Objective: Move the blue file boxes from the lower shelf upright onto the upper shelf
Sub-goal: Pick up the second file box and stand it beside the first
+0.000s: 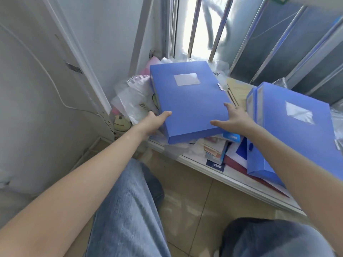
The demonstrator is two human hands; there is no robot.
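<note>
A blue file box (189, 101) with a clear label pocket lies flat on a heap of papers and bags on the low shelf (207, 168). My left hand (155, 121) grips its near-left corner, thumb on top. My right hand (234, 118) rests on its near-right edge with the fingers spread over the lid. To the right, two more blue file boxes (291, 130) lie tilted on the same shelf, beyond my right forearm. The upper shelf is not in view.
Crumpled plastic bags (133, 97) and a small green toy (120, 123) fill the left corner by the white wall panel (46, 89). Booklets and folders (217, 151) lie under the boxes. Window bars (217, 28) rise behind. My knees in jeans are below.
</note>
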